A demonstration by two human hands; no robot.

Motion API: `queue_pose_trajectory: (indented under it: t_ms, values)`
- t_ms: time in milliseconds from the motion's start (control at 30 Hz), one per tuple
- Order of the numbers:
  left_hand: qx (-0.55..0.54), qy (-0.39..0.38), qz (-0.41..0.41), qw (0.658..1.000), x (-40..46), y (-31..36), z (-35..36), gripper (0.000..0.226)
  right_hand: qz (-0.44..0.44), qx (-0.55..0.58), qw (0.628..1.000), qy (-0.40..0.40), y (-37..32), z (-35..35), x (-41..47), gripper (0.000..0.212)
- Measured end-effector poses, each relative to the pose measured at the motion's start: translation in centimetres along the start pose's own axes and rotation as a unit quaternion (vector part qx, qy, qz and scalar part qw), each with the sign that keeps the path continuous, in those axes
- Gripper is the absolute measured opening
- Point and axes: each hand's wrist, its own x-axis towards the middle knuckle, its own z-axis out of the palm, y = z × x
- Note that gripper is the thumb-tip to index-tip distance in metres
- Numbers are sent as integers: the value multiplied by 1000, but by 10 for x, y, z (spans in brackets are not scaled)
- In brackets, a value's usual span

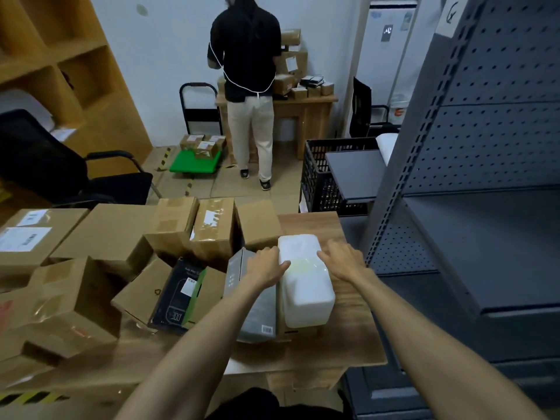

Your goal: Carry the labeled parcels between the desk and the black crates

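Observation:
A white parcel (304, 286) lies on the wooden desk (357, 328) near its right edge. My left hand (266, 268) grips its left side, thumb over the top. On the parcel's right side rests my right hand (342, 262), its fingers curled against the edge. A grey box with a barcode (257, 316) lies just left of the white parcel. Several brown cardboard parcels (212, 225), some with white labels, crowd the desk's left and back. A black crate (327, 177) stands on the floor beyond the desk, with a dark flat panel in it.
A grey metal shelf rack (469, 177) rises close on the right. A black office chair (60, 165) is at the left. A person (248, 86) stands at a far desk stacked with boxes, beside a green trolley (195, 165) carrying parcels.

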Motion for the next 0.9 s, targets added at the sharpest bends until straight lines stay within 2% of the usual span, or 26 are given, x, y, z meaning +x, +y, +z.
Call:
queue_pose_trajectory:
  t_ms: [167,267,367,467,567,667,767,800,900]
  values:
    - [-13,-33,-11,999,0,-4,23,40,38,38,996,-67,9,24,-1,35]
    - [-15,-57,-19,998,-1,-4,34,40,52,64,991,-102,12,40,-5,42]
    - [-38,-73,-25,996,-1,-4,42,35,58,139,980,-127,10,47,-12,39]
    - [-87,-88,-37,992,3,-6,52,30,63,201,971,-115,10,52,-13,33]
    - [-145,-83,-35,985,12,-10,56,34,69,201,975,-67,7,50,-11,30]
    - [-210,-47,-28,976,13,-3,42,57,61,217,974,-6,-1,35,-14,24]
    - [-272,-12,-85,958,19,1,34,116,39,254,964,68,-13,26,-12,20]
    - [-292,-9,-101,951,21,1,31,129,32,268,959,89,-18,23,-12,21]
    - [-358,-13,-120,926,25,7,14,142,7,319,940,124,-36,12,-9,30]
